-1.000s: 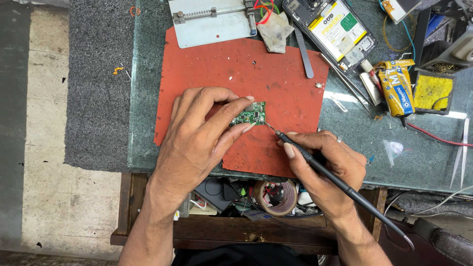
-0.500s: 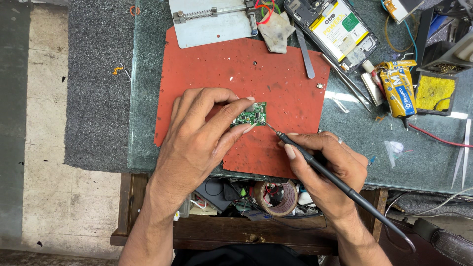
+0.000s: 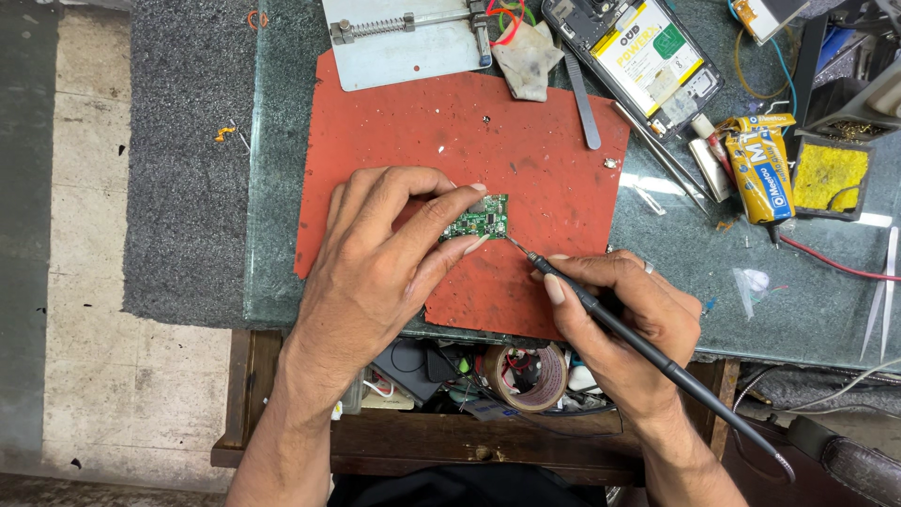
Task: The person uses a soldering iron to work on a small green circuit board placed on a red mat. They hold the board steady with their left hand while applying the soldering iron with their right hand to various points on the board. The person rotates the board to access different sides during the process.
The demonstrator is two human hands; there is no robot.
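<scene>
Nothing moved; yellow pouch [image 3: 762, 169] right.

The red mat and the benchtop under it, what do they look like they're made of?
Red mat: probably silicone or rubber, judging by its matte, flexible-looking, scuffed and speckled surface. Benchtop: looks like glass over dark green stone, given the glossy reflections and mottled pattern.

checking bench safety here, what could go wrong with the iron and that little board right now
1. The left hand pins the small green circuit board with bare fingertips right beside the soldering iron tip, so a slip could burn a finger.
2. The board is held only by fingers on the red mat; it may shift and smear a joint.
3. The iron's cord trails off the table edge past the right hand; a snag could jerk the tip.
</scene>
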